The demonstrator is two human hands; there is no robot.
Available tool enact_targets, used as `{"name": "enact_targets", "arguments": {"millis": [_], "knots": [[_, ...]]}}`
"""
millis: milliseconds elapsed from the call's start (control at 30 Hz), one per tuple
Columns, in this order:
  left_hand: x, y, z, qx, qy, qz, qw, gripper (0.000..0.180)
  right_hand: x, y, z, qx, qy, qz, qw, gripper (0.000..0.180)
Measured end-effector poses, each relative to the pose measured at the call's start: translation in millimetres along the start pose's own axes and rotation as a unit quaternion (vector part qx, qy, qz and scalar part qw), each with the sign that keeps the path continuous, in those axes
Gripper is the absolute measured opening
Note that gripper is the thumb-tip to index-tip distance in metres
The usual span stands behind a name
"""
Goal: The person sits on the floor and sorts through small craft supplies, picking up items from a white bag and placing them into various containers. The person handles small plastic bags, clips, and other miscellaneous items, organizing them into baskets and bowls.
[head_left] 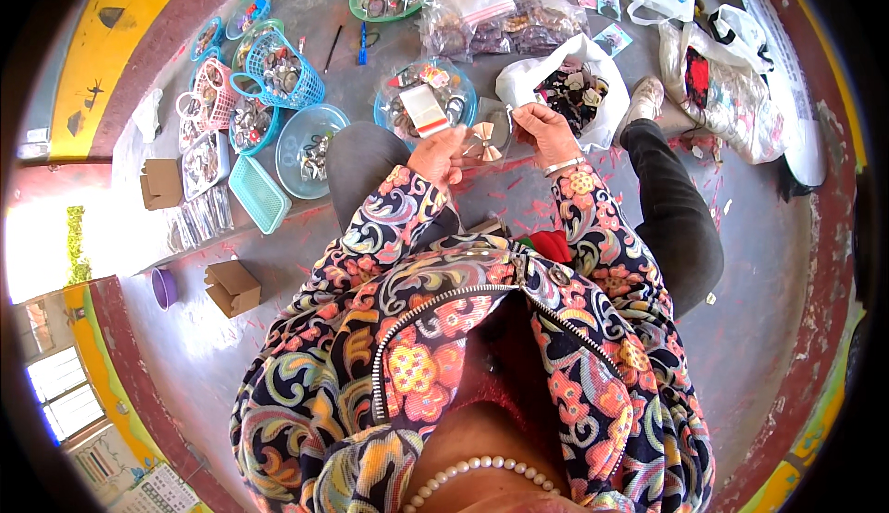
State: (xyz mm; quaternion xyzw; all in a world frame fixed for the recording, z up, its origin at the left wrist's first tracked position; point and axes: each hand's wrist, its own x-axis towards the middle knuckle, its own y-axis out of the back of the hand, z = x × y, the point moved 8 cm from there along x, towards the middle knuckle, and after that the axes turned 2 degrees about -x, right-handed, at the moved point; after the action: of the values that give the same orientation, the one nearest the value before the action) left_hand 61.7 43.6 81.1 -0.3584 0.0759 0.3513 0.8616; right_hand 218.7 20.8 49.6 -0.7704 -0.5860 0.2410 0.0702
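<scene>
bow piece (485, 143): small, shiny metallic pink | I've got it pinched up between both hands | clear bag (501, 122): right behind it

Floral multicoloured jacket (444, 328), blue basket (278, 70), turquoise tray (259, 193), white bag (565, 87).

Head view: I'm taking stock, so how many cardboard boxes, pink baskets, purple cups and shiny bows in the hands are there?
Cardboard boxes: 2
Pink basket: 1
Purple cup: 1
Shiny bow, held between left hand and right hand: 1
Total: 5
</scene>
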Motion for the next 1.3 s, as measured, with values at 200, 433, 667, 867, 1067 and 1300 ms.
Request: {"name": "enact_targets", "arguments": {"millis": [200, 433, 667, 867, 1067, 1300], "knots": [[17, 15, -20, 0.011, 0.03, -0.016, 0.999, 0.019, 4, 3, 8, 0.012, 0.004, 0.032, 0.999, 0.014], [13, 19, -19, -0.021, 0.033, 0.012, 0.999, 0.028, 3, 6, 6, 0.031, 0.019, 0.052, 0.998, 0.014], [20, 32, -23, 0.042, 0.028, 0.018, 0.999, 0.019, 0, -9, 5, -0.004, 0.009, 0.036, 0.999, 0.011], [-6, 55, 43, 0.025, -0.089, 0.067, 0.993, 0.018, -3, -14, -1, -0.092, -0.007, 0.035, 0.995, 0.026], [-95, 180, 119, -0.095, -0.281, 0.333, 0.895, 0.018, 0, 1, 28, -0.085, -0.058, 0.044, 0.994, 0.025], [-127, 316, 48, -0.241, -0.137, 0.369, 0.887, 0.02, -1, 12, 49, -0.095, -0.096, 0.052, 0.989, 0.027]]}}
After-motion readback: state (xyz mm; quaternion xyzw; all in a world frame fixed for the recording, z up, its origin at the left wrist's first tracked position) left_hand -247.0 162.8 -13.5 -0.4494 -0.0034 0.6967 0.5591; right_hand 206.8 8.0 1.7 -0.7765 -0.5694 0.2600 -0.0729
